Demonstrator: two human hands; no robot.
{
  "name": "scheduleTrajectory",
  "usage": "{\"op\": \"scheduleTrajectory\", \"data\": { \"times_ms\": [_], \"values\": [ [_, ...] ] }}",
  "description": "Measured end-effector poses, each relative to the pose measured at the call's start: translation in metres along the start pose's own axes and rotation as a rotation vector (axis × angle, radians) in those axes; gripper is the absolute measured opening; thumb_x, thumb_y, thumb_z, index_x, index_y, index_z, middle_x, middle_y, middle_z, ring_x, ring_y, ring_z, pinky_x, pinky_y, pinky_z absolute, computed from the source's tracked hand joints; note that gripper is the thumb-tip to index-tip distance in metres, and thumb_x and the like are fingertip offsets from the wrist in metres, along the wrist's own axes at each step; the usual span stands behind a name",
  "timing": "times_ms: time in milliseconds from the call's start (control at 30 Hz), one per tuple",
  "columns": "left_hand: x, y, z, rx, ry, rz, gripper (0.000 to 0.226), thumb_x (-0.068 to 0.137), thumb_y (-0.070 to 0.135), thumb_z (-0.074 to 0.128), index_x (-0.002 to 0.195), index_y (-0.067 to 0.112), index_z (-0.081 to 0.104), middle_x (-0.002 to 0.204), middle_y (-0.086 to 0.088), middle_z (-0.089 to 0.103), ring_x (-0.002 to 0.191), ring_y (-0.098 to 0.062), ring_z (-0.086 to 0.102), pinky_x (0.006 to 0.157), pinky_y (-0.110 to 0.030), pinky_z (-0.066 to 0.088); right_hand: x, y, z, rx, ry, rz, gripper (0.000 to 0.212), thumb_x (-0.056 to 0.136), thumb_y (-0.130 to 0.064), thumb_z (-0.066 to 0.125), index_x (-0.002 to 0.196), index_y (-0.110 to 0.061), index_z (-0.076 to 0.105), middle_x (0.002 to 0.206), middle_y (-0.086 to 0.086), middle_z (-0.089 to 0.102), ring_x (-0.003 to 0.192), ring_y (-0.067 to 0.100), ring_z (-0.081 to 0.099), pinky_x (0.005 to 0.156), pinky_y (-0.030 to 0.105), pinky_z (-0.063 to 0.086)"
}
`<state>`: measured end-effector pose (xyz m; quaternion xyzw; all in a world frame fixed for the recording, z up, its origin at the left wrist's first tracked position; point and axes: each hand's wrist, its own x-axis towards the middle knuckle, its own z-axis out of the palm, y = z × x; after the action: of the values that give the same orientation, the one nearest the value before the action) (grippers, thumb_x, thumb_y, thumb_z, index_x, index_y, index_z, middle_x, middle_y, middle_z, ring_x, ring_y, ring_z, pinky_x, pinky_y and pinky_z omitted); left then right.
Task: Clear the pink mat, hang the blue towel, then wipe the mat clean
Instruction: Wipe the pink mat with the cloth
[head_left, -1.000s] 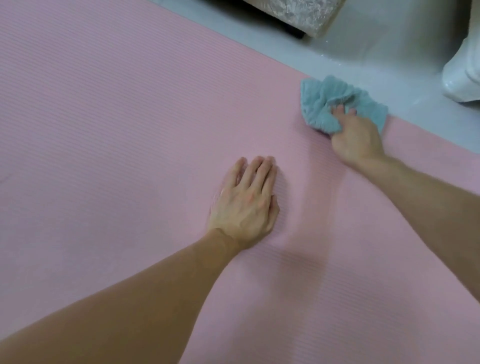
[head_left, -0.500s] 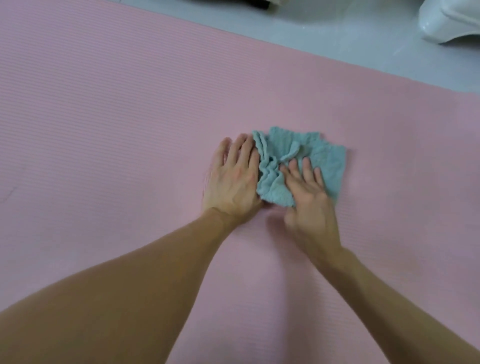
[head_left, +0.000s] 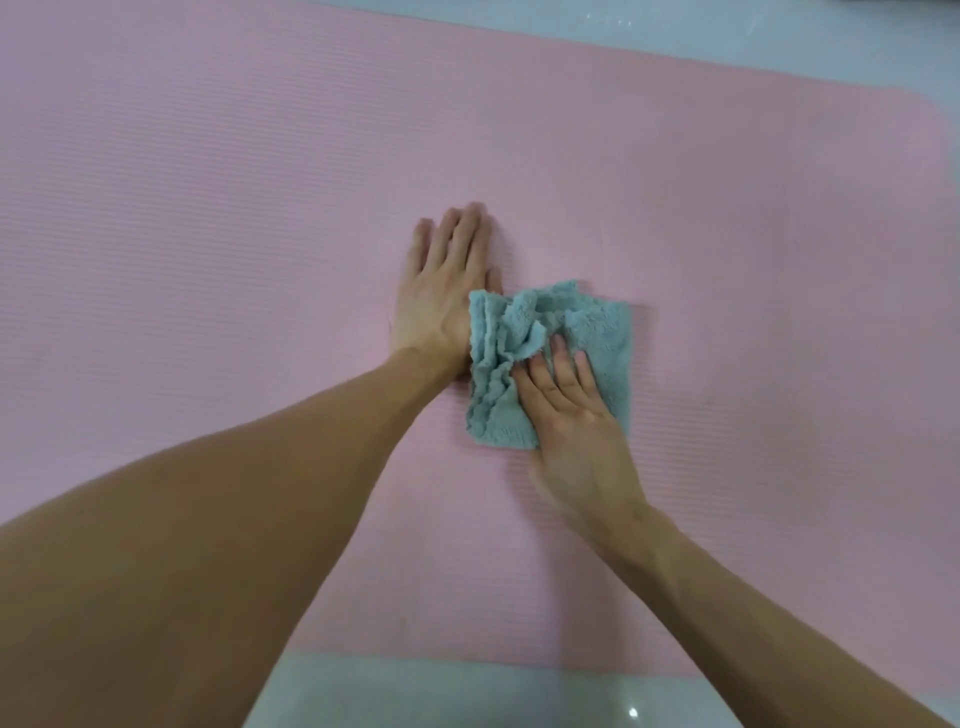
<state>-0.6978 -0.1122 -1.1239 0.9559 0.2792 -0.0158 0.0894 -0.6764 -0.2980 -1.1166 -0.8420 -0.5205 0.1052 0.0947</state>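
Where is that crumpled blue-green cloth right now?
In the head view, the crumpled blue-green terry cloth lies mid-frame on the ribbed pink mat, pressed under the right hand, its left edge against the flat left hand.

One pink mat (head_left: 208, 208) fills most of the view, and on it lies one crumpled teal cloth (head_left: 519, 332) at about 4 o'clock from the middle. Two hands show: the left hand (head_left: 441, 291) at 12 o'clock of centre and the right hand (head_left: 571, 415) at 5 o'clock. Two bare forearms reach in from 6 to 8 o'clock.
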Motion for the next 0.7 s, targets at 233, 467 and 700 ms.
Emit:
{"op": "scheduleTrajectory", "data": {
  "times_ms": [233, 467, 700],
  "values": [
    [-0.081, 0.015, 0.002, -0.049, 0.067, -0.036, 0.051, 0.1, 0.026, 0.03, 0.146, 0.005, 0.036, 0.15, -0.015, 0.038, 0.14, -0.033, 0.034, 0.117, -0.049, 0.024, -0.001, -0.002, -0.012, 0.044, -0.057, 0.012, 0.072, 0.076, -0.01, 0.026, 0.146, -0.004, 0.039, 0.154, 0.012, 0.035, 0.148, 0.03, 0.018, 0.122, 0.042, 0.009],
    [-0.108, 0.011, 0.013, -0.059, 0.05, 0.075, 0.061, 0.1, 0.036, 0.033, 0.148, 0.001, 0.028, 0.152, -0.021, 0.034, 0.142, -0.037, 0.03, 0.118, -0.052, 0.021, -0.035, -0.008, -0.014, 0.178, -0.066, -0.046, 0.068, 0.077, -0.011, 0.028, 0.143, -0.005, 0.044, 0.154, 0.01, 0.035, 0.148, 0.028, 0.016, 0.122, 0.044, 0.011],
    [-0.105, 0.014, 0.01, -0.088, 0.036, -0.013, 0.057, 0.096, 0.023, 0.022, 0.147, -0.001, 0.033, 0.154, -0.014, 0.034, 0.144, -0.029, 0.027, 0.122, -0.044, 0.015, -0.1, -0.011, -0.014, 0.296, -0.204, -0.287, 0.06, 0.08, -0.008, 0.038, 0.139, -0.004, 0.051, 0.15, 0.01, 0.041, 0.146, 0.032, 0.023, 0.119, 0.051, 0.017]
  ]
}}
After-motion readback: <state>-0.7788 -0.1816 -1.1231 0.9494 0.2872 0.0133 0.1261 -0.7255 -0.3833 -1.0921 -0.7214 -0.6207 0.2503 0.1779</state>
